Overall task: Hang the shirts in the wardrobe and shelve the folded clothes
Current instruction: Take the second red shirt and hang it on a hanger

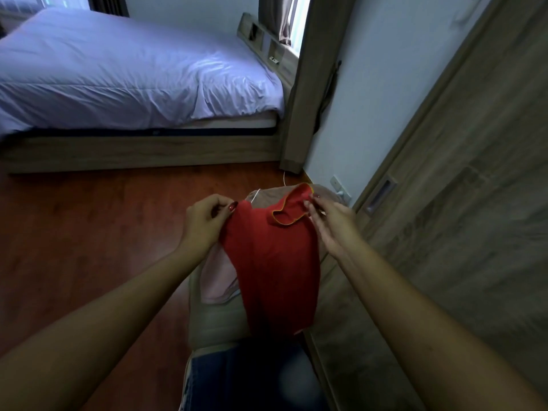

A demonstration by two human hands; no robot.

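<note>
Left hand (206, 222) pinches one shoulder of the red shirt (272, 268) with curled fingers. Right hand (330, 225) nips the yellow-edged neckline between its fingertips, the other fingers loose. Held up at centre, the shirt hangs over a pile of clothes (216, 280), pink and beige, with jeans (237, 378) at 6 o'clock. Wooden floor (89, 232) lies open toward 9 o'clock. The bed (133, 84) closes off 11 o'clock, and a wood-grain sliding door (462, 203) stands close at 3 o'clock. A wall socket (341, 188) sits at 1 o'clock.
</note>
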